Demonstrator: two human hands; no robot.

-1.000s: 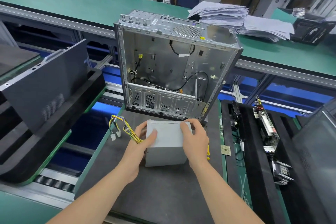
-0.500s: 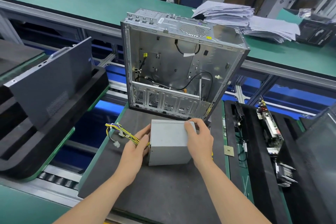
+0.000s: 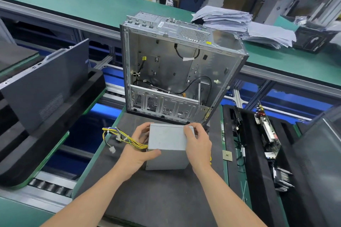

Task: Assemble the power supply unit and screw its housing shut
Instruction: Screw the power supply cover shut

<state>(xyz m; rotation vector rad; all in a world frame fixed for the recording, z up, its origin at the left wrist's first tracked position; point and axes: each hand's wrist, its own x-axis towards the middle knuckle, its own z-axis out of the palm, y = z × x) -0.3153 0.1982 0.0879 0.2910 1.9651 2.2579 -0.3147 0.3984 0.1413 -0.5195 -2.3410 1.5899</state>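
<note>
Grey power supply unit (image 3: 167,141) on dark mat (image 3: 156,190), just in front of upright open computer chassis (image 3: 177,72), left hand (image 3: 137,150) gripping its left side, right hand (image 3: 198,143) gripping its right edge, yellow wire harness (image 3: 120,136) trailing left, paper stack (image 3: 239,24) behind chassis.

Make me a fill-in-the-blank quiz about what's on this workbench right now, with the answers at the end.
1. Wires leaving the power supply beside the left hand are mostly ____.
2. The right hand grips the power supply's ____ side.
3. The computer case stands ____ the power supply, farther from the person.
4. The paper stacks lie on a ____ bench.
Answers: yellow; right; behind; green.
</note>
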